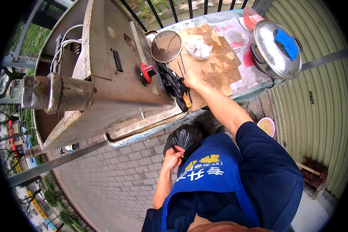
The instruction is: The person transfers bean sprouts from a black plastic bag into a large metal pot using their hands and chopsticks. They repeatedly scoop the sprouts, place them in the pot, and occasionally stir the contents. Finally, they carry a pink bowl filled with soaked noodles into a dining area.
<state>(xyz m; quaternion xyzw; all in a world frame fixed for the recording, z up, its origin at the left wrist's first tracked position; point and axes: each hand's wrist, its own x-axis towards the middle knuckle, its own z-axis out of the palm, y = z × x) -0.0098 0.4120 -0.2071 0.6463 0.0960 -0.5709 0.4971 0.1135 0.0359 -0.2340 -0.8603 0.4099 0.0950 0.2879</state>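
My left hand [173, 158] grips the gathered neck of a full black plastic bag [183, 140], which hangs in front of my blue apron [208, 171]. Over the table, my right hand [193, 79] has its fingers bent down at a crumpled black plastic bag [171, 81] and thin metal rods [180, 69]. Whether those fingers close on anything is hidden. Close by lie a tool's yellow handle [186, 100] and a round mesh strainer [166, 46]. A knotted white plastic bag [198, 48] rests on stained cardboard [217, 62].
A large metal appliance [119, 87] with a red-and-black knob [147, 73] stands at the left. A lidded steel pot [274, 49] bearing a blue cloth or glove [286, 44] sits at the table's right end, by a red plastic container [251, 18]. A pink basin [266, 127] is on the ground.
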